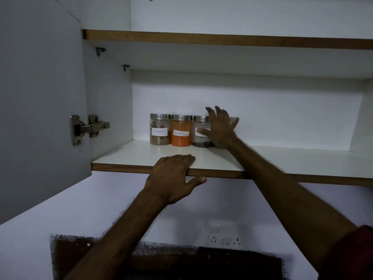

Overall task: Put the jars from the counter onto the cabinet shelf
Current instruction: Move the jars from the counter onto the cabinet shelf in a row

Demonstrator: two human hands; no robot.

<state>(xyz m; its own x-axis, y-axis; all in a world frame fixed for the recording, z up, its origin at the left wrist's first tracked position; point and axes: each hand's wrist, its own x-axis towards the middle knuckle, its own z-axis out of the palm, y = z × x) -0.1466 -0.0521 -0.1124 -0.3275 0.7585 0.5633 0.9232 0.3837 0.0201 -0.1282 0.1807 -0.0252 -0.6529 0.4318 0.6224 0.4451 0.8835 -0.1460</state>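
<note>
- Shelf [282, 158]: flat white laminate board with a brown wood-toned front edge, set in a white cabinet; a second like board [222, 40] lies above it.
- Left hand [173, 174]: fingers lie flat and together on the shelf top, thumb hooked under the front edge; the board is pinched between them.
- Right hand [220, 128]: fingers spread wide and loose, palm turned to the jars, thumb lying across the front of the third jar; whether the palm presses anything cannot be told.
- Cinnamon jar [160, 129]: clear cylinder with a brushed metal lid and a white handwritten label, holding brown bark pieces; farthest from the right thumb.
- Red chilli powder jar [181, 130]: same form, filled with orange-red powder; just beside the thumb tip.
- Third jar [202, 131]: same form, dark contents at the bottom, label partly hidden behind the thumb.
- Fourth jar [234, 120]: only a glassy edge shows past the right fingers.
- All jars stand upright in a touching row at the shelf's rear, long axes vertical, labels facing forward.
- Hinge [88, 127]: bright metal, on the open door [40, 98].
</note>
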